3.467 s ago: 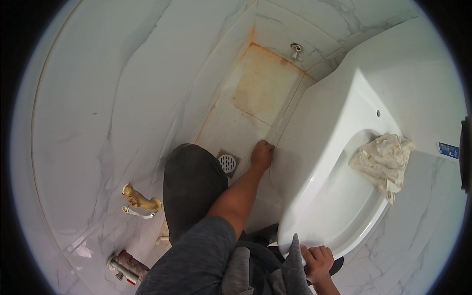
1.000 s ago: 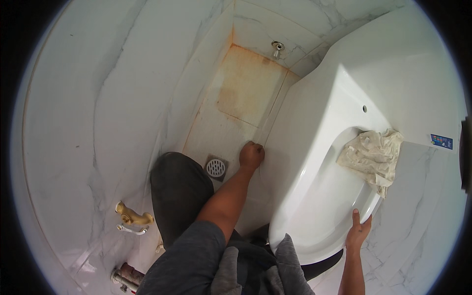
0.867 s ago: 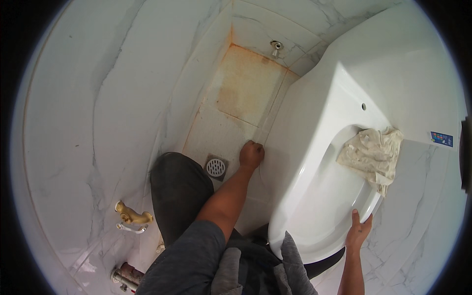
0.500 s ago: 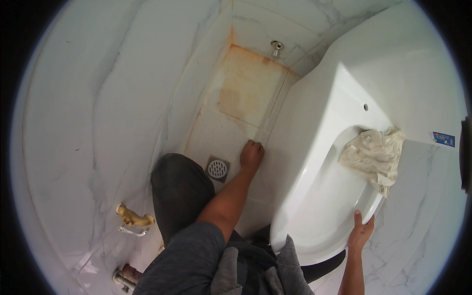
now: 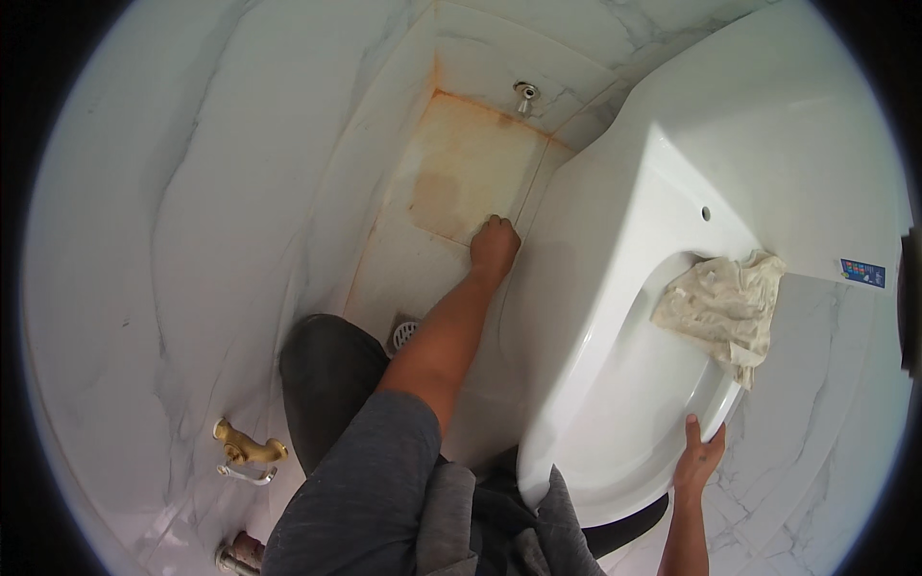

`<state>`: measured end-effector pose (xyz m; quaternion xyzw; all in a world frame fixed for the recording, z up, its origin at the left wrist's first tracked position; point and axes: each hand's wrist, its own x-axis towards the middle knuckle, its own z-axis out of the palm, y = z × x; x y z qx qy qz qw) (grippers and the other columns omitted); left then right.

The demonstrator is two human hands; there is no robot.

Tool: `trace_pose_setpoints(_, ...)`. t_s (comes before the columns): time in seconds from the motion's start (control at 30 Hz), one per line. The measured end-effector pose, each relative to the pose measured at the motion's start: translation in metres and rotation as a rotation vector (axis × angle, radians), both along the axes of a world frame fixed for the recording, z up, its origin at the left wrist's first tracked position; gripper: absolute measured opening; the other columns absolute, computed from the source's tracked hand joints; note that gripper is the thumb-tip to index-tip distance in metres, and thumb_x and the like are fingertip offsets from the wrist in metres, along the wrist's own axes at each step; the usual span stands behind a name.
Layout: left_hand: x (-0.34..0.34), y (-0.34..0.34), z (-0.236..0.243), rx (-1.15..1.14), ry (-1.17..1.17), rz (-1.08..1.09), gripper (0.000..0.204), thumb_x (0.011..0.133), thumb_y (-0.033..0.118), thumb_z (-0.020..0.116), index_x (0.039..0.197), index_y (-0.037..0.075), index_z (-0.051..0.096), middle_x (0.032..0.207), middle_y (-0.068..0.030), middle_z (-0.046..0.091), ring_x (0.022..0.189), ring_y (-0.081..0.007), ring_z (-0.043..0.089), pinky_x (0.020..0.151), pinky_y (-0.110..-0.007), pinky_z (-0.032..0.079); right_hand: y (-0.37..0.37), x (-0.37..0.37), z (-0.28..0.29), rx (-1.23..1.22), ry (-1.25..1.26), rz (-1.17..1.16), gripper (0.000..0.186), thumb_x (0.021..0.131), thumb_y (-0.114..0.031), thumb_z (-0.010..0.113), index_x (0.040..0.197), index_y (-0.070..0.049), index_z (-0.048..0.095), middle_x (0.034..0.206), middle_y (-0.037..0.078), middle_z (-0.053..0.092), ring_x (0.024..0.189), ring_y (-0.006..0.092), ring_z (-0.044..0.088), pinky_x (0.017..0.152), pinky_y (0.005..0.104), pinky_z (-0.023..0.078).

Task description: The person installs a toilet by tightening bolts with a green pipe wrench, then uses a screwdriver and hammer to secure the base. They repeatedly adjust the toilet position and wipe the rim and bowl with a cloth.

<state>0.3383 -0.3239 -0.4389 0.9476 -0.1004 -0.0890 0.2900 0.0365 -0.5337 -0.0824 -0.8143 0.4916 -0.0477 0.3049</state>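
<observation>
The white basin [image 5: 615,403] stood beside the curled left hand [image 5: 496,248], whose hold I couldn't make out; the right hand [image 5: 698,461] was clamped on its rim. A slackened grip there could let it tip.

The one label in sight is a small rectangular sticker [image 5: 862,273], mostly dark blue with a few small coloured patches, on the white washbasin [image 5: 634,403]. It sits near the basin's outer edge, to the right of its bowl. Pale print seems to run across it, though it is too small and slanted for any lettering to be read for certain.
</observation>
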Motion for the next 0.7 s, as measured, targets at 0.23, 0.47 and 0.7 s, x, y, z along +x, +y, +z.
trace_pose_setpoints(0.23, -0.006, 0.003, -0.004, -0.068, 0.081, -0.105, 0.018, 0.086, 0.019, 0.070, 0.086, 0.001, 0.072, 0.092, -0.0175, 0.066, 0.086, -0.0360, 0.068, 0.078, -0.047, 0.056, 0.001, 0.000, -0.001, 0.004, 0.028, -0.037, 0.046, 0.096, -0.023, 0.069, 0.125, 0.010, 0.057, 0.113, 0.019, 0.068, 0.101, 0.0273, 0.063, 0.095, 0.0366, 0.048)
trace_pose_setpoints(0.47, 0.007, 0.003, 0.008, -0.007, 0.390, -0.123, 0.020, 0.086, 0.022, 0.073, 0.093, 0.004, 0.079, 0.099, -0.0190, 0.074, 0.094, -0.0372, 0.071, 0.086, -0.047, 0.056, 0.001, 0.002, 0.000, 0.032, 0.022, -0.041, 0.047, 0.095, -0.023, 0.069, 0.126, 0.010, 0.056, 0.115, 0.019, 0.068, 0.102, 0.0269, 0.063, 0.096, 0.0363, 0.047)
trace_pose_setpoints(0.7, 0.003, 0.005, 0.005, 0.038, 0.364, -0.228, 0.021, 0.089, 0.023, 0.072, 0.093, 0.004, 0.079, 0.100, -0.0208, 0.072, 0.096, -0.0392, 0.070, 0.086, -0.048, 0.055, 0.000, 0.001, -0.001, 0.027, 0.007, -0.035, 0.048, 0.095, -0.024, 0.070, 0.127, 0.010, 0.056, 0.114, 0.019, 0.068, 0.100, 0.0270, 0.064, 0.094, 0.0363, 0.048)
